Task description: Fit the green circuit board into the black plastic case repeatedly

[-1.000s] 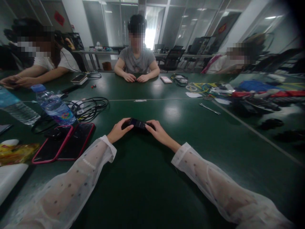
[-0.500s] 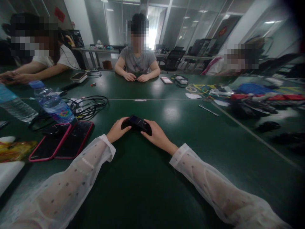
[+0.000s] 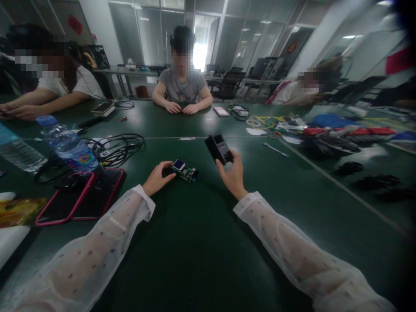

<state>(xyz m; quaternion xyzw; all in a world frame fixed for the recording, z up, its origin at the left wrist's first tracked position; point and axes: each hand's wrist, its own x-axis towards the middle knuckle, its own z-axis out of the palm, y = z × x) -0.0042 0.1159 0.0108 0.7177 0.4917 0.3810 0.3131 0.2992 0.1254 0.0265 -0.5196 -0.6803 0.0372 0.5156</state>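
Between thumb and fingers, my left hand (image 3: 159, 177) grips the left end of a green circuit board (image 3: 187, 172) with a small screen (image 3: 178, 164) on it. To the right of the board, my right hand (image 3: 233, 173) holds up a black plastic cover (image 3: 218, 149) with openings in it. The cover is tilted and stands apart from the board. Both hands are over the middle of the dark green table (image 3: 195, 242).
Two phones with pink-red edges (image 3: 97, 195) lie left of my arm, with water bottles (image 3: 69, 143) and coiled black cables (image 3: 125, 145) behind. A wrench (image 3: 275, 149) and a pile of wires (image 3: 341, 130) are on the right. A person (image 3: 182, 82) sits opposite.
The black cover has come off the circuit board. My right hand has lifted it up and to the right, and the board now shows in my left hand.
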